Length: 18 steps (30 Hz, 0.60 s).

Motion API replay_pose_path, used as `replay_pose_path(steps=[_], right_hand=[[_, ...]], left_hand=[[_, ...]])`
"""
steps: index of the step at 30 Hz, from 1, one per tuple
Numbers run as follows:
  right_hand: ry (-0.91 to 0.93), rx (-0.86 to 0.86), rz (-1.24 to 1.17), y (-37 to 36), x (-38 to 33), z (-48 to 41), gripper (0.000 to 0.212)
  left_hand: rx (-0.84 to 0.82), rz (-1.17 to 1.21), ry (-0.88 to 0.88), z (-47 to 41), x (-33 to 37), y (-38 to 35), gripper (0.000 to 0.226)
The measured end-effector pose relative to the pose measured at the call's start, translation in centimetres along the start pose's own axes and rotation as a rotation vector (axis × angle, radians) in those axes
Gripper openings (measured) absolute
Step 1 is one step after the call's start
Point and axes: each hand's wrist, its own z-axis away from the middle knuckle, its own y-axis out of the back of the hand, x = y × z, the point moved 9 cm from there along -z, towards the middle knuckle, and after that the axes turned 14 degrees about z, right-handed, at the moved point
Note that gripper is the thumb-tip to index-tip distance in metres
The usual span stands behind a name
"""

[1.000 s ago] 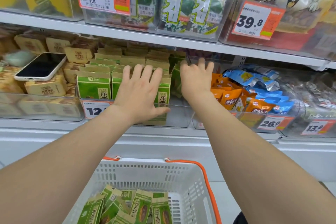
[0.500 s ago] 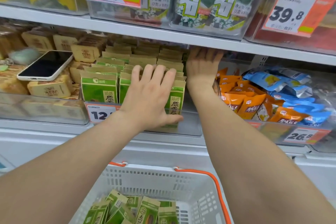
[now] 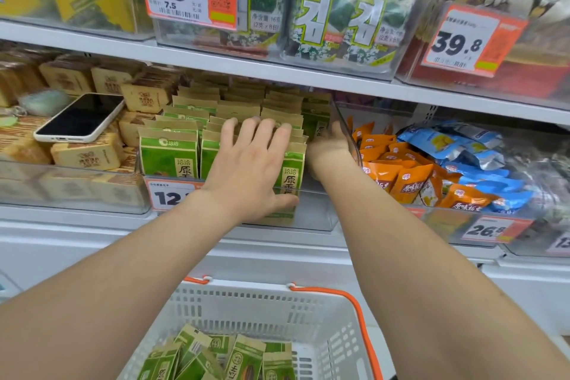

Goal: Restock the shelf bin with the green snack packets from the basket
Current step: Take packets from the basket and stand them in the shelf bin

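the left hand (image 3: 249, 163) lies flat, fingers spread over the front rows, likely bracing them upright while the right hand (image 3: 327, 145) reaches into the gap by the right wall. its fingers are blurred, so i cannot tell its grip. the basket (image 3: 308, 311) sits below within easy reach, the shelf bin (image 3: 317, 213) stands nearly full, and green snack packets (image 3: 168, 157) lie in both.

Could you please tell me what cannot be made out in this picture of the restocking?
Head view:
Right hand: fingers blurred and tucked behind the green packets, grip unclear.
Bin price tag: digits after 12 covered by the wrist of the left hand.
Basket: cut off by the bottom edge, so its packet count is unknown.
Far-right price tag: cut off by the right edge.
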Motion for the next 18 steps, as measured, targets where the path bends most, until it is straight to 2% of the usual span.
replay_pose_path(steps=[2,4,8,11,13,16,18], right_hand=[[0.014,-0.042,-0.031,-0.2,-0.1,0.4,0.071],[0.01,-0.02,-0.089,0.4,0.3,1.5,0.065],[0.007,0.112,-0.113,2.9,1.7,5.8,0.042],[-0.005,0.241,-0.173,4.4,2.4,9.0,0.034],[-0.019,0.341,-0.263,5.0,2.7,11.0,0.028],[-0.099,0.501,-0.374,5.3,3.3,14.5,0.026],[-0.185,0.596,-0.42,5.6,3.7,17.1,0.024]], left_hand=[[-0.014,0.027,0.001,0.2,0.0,0.1,0.12],[-0.02,0.058,0.005,0.5,0.2,0.2,0.119],[-0.008,0.139,0.005,1.3,0.4,1.1,0.115],[0.033,0.21,-0.034,2.0,1.0,2.5,0.102],[0.09,0.206,-0.092,2.7,1.8,3.7,0.085],[0.157,0.198,-0.188,4.2,3.2,4.8,0.04],[0.103,0.212,-0.22,5.3,3.8,4.2,0.019]])
